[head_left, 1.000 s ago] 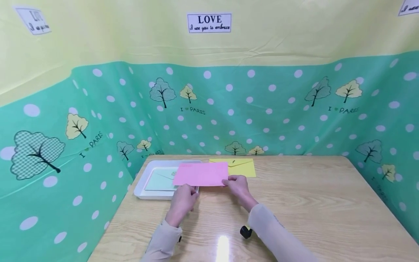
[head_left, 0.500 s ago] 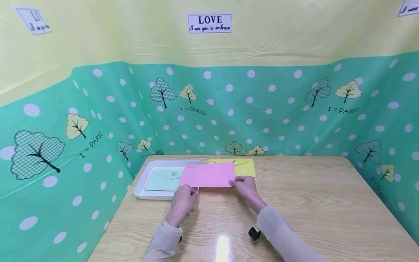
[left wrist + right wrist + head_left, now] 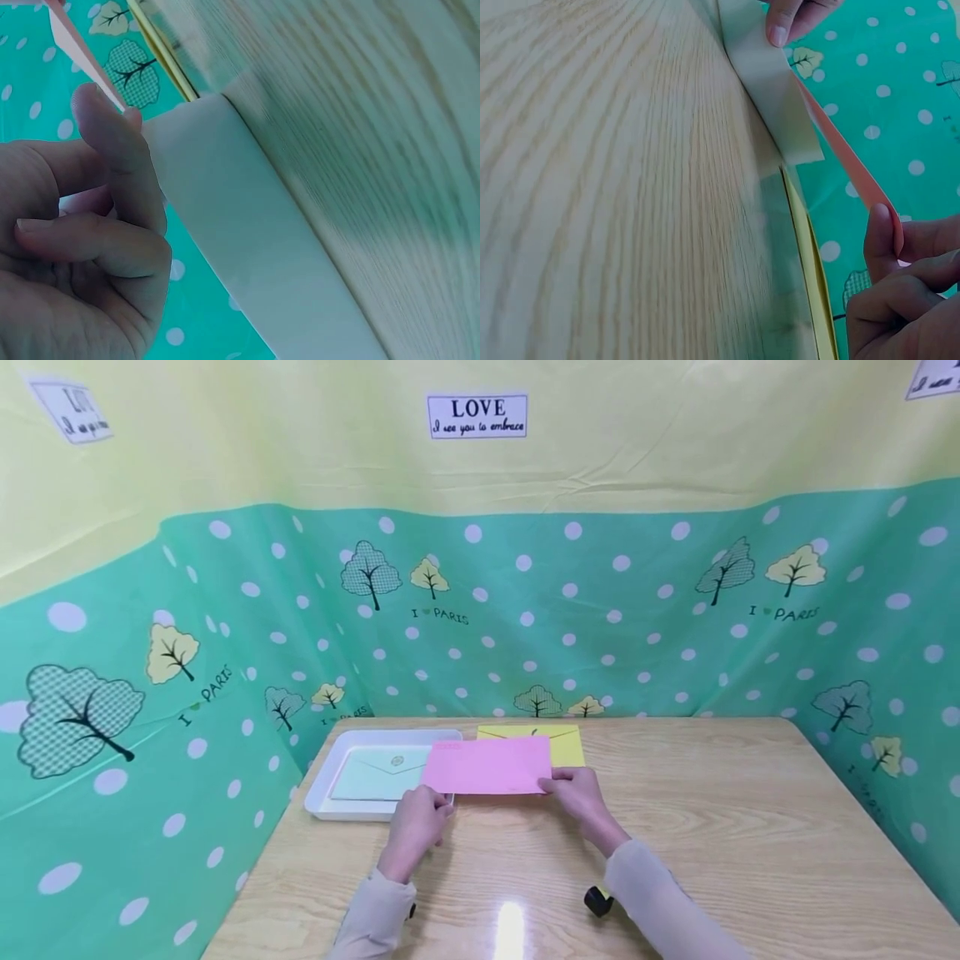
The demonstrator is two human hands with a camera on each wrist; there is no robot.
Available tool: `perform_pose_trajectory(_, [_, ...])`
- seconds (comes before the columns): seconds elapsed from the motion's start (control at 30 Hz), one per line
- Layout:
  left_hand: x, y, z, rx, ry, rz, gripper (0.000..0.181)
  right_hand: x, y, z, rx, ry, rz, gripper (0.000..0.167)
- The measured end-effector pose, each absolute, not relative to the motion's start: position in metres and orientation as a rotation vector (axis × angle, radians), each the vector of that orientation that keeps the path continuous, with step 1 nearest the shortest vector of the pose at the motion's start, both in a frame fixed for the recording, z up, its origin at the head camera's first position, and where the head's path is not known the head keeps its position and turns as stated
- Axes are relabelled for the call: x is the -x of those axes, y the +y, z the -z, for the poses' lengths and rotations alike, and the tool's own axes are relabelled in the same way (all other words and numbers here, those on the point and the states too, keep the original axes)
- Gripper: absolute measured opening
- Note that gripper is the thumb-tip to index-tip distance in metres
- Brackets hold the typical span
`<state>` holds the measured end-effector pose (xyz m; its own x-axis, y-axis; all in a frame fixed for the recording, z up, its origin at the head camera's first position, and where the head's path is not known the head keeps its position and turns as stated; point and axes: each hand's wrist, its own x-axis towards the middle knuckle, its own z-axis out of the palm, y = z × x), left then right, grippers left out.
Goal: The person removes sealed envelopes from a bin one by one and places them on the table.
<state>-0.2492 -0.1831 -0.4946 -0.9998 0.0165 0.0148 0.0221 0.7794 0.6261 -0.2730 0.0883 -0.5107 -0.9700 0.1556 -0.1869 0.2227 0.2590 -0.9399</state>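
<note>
My right hand point(image 3: 581, 797) pinches the right lower corner of a pink envelope point(image 3: 483, 764) between thumb and fingers; in the right wrist view the envelope point(image 3: 847, 157) appears edge-on, raised and tilted. Its left end overlaps the right side of a white tray point(image 3: 318, 789). At the tray's front right corner, my left hand point(image 3: 414, 825) grips the rim with curled fingers, just below the envelope's left corner. In the left wrist view this hand point(image 3: 112, 210) partly hides the tray's wall point(image 3: 247, 232). Inside the tray lies a mint-green envelope point(image 3: 378, 781).
Behind the pink envelope a yellow envelope point(image 3: 568, 747) lies on the wooden table point(image 3: 712, 827), partly covered from view. A green and yellow patterned cloth point(image 3: 600, 577) hangs around the table's back and sides. A black wrist device point(image 3: 598, 902) sits under the right forearm.
My right hand has drawn the pink envelope to the right, uncovering more of the tray and the mint-green envelope's seal. My left hand has stayed at the tray's corner.
</note>
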Motion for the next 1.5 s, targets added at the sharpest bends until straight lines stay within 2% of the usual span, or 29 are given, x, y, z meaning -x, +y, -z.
perform_pose_trajectory(0.47, [0.247, -0.185, 0.497, 0.015, -2.959, 1.092, 0.011, 0.264, 0.113, 0.517, -0.388, 2.453, 1.861, 0.022])
perform_pose_trajectory(1.03, [0.249, -0.184, 0.495, -0.006, -2.97, 1.104, 0.012, 0.255, 0.13, 0.52, -0.435, 2.471, 1.784, 0.032])
perform_pose_trajectory(1.5, [0.25, -0.185, 0.495, 0.017, -2.973, 1.108, 0.01, 0.251, 0.141, 0.519, -0.445, 2.459, 1.79, 0.028])
